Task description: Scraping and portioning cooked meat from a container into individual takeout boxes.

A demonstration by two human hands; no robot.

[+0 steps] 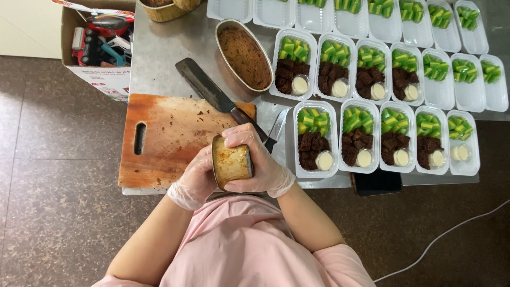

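Gloved hands [234, 167] — cake tin [231, 162] crosswise, tilted

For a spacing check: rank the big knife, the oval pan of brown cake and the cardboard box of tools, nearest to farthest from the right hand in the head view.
From the right hand:
1. Big knife, its handle touching the hand.
2. Oval pan, on the steel table above.
3. Cardboard box, on the floor, far upper left.

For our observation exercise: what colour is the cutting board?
Reddish-brown wood, the cutting board shows best in the head view.
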